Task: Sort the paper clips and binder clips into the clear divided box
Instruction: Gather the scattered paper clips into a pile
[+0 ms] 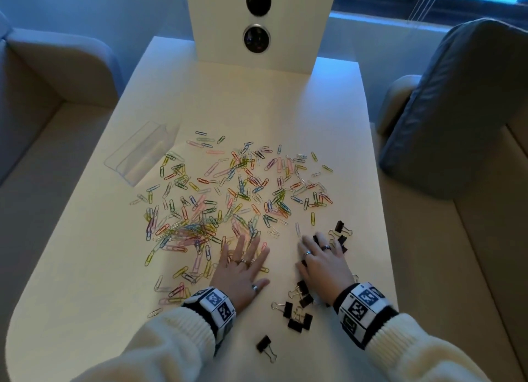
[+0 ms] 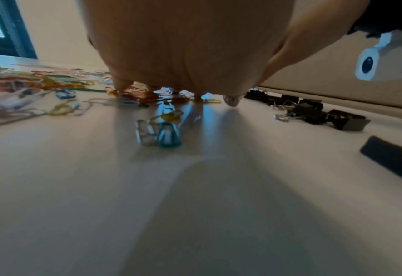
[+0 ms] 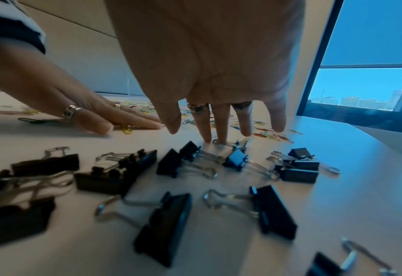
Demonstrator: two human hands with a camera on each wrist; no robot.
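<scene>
Head view: both hands spread flat on a white table (image 1: 257, 101).
Clear divided box (image 1: 137, 153) lies far beyond the left hand (image 1: 243, 270); paper clips (image 1: 228, 193) under its fingertips; binder clips (image 1: 297, 313) surround the right hand (image 1: 324, 263).

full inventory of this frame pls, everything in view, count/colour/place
paper clips: too many to count, mixed colours, scattered over the table's middle and left
binder clips: over a dozen, black with silver handles, near right part of the table; one apart at the near edge
clear divided box: one, transparent, far left on the table, looks empty
table: one, off-white
upright panel: one, white with two round dark fittings, at the table's far end
seats: beige, on both sides
cushion: one, grey, right
left hand: flat, fingers spread on paper clips
right hand: flat, fingers among binder clips
</scene>
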